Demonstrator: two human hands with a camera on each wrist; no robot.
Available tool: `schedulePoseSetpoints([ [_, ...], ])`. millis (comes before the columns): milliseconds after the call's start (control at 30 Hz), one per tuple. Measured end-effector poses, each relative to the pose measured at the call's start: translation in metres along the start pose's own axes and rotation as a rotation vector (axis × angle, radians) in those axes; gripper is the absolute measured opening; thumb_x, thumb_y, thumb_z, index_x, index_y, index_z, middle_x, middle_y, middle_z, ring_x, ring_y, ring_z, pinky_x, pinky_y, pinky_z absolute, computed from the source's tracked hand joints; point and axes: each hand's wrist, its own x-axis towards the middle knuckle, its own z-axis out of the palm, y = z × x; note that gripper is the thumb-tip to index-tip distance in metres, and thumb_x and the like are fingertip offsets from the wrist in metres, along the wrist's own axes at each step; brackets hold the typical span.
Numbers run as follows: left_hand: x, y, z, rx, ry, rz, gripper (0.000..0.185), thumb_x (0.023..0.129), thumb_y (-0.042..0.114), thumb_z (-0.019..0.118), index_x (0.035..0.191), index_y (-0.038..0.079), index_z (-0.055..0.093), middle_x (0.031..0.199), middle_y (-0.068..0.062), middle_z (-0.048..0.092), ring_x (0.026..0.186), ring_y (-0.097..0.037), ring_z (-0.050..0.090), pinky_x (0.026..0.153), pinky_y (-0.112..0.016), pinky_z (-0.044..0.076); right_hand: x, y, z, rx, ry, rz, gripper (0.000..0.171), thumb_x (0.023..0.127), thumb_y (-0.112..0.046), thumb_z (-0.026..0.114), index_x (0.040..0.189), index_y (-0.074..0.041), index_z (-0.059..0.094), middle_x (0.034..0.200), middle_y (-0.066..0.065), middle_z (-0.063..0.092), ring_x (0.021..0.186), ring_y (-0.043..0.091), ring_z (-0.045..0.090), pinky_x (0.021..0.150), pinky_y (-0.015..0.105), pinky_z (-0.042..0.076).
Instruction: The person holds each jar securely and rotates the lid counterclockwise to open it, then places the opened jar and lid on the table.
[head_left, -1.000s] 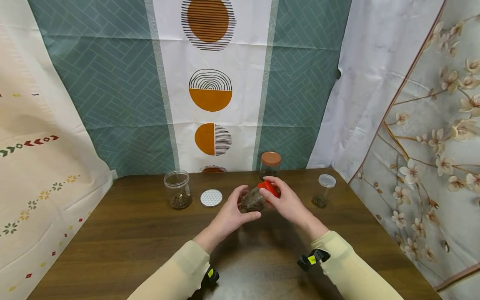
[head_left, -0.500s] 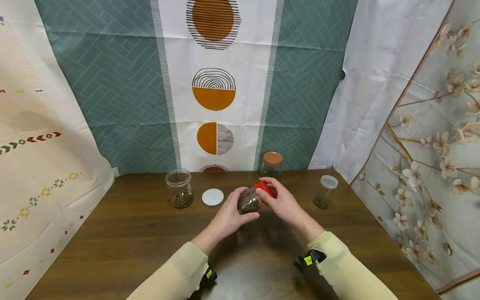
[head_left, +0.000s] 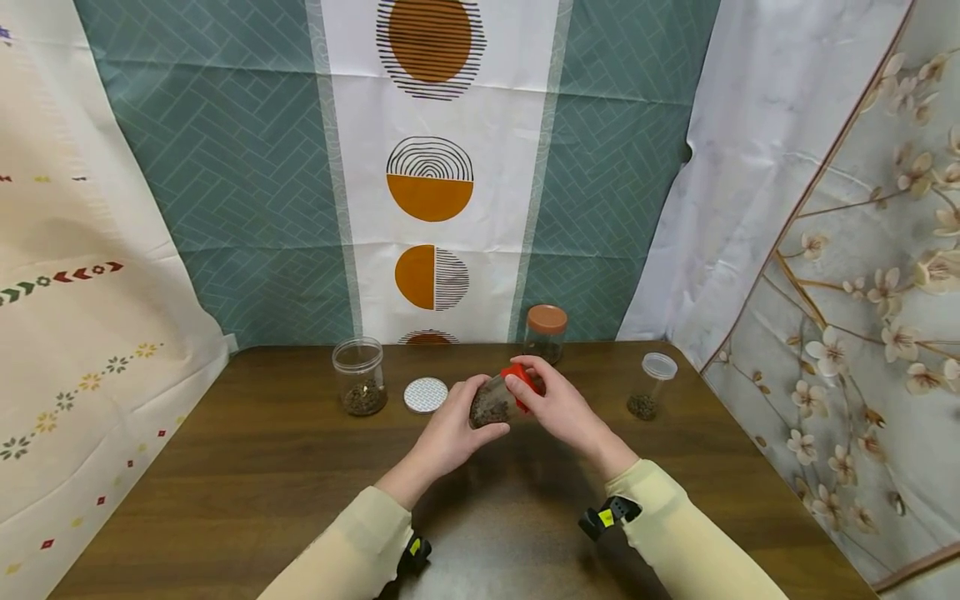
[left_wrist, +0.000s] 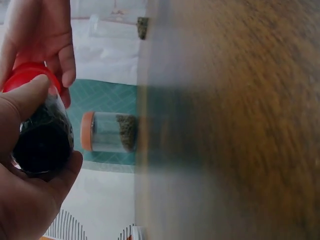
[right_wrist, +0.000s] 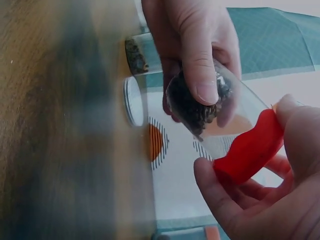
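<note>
A clear jar (head_left: 492, 403) partly filled with dark brown bits is held tilted above the table's middle. My left hand (head_left: 457, 425) grips its body (right_wrist: 200, 105) from below (left_wrist: 42, 145). My right hand (head_left: 555, 404) curls its fingers round the jar's red lid (head_left: 519, 379), which shows red between the fingers in both wrist views (right_wrist: 250, 147) (left_wrist: 30, 75). The lid sits on the jar's mouth.
On the brown table (head_left: 262, 467) stand an open clear jar (head_left: 359, 377) with dark bits, its white lid (head_left: 425, 395) lying beside it, an orange-lidded jar (head_left: 545, 332) at the back (left_wrist: 107, 131), and a small white-lidded jar (head_left: 649, 386) at the right. Patterned cloths hang behind and at both sides.
Both hands with the jar have shifted slightly left and nearer me; the right hand's fingers have turned around the red lid.
</note>
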Motion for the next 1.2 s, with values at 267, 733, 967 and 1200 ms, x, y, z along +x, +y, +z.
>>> schedulePoseSetpoints([
  [267,-0.002,0.001,0.001,0.111,0.039,0.042,0.08,0.093,0.028,0.093,0.156,0.006,0.051,0.142,-0.018,0.058,0.12,-0.032,0.06,0.103,-0.055,0.054,0.002,0.0,0.003,-0.111,0.029,0.01,0.055,0.114,-0.054,0.056,0.154,-0.017,0.059,0.13,0.008,0.07,0.112,0.027,0.067,0.095,0.051,0.057],
  [733,-0.003,0.002,-0.001,0.166,0.1,0.095,0.077,0.091,0.027,0.095,0.152,0.005,0.053,0.139,-0.018,0.06,0.118,-0.033,0.061,0.099,-0.055,0.055,0.006,-0.008,0.011,-0.197,0.089,0.074,0.06,0.113,-0.066,0.047,0.148,-0.02,0.064,0.122,0.004,0.071,0.108,0.028,0.067,0.097,0.055,0.055],
  [967,-0.003,0.006,-0.004,0.15,0.087,0.098,0.075,0.093,0.027,0.093,0.153,0.003,0.053,0.139,-0.019,0.06,0.118,-0.033,0.061,0.099,-0.055,0.054,0.005,-0.012,0.008,-0.168,0.101,0.058,0.059,0.112,-0.066,0.05,0.146,-0.021,0.066,0.12,0.004,0.071,0.105,0.028,0.066,0.093,0.052,0.056],
  [1200,-0.004,0.009,-0.006,0.156,0.072,0.094,0.074,0.093,0.027,0.093,0.152,0.003,0.053,0.138,-0.017,0.06,0.116,-0.031,0.061,0.098,-0.052,0.055,0.004,-0.009,0.006,-0.11,0.073,0.045,0.055,0.112,-0.064,0.052,0.145,-0.023,0.066,0.121,0.002,0.07,0.108,0.027,0.065,0.096,0.051,0.055],
])
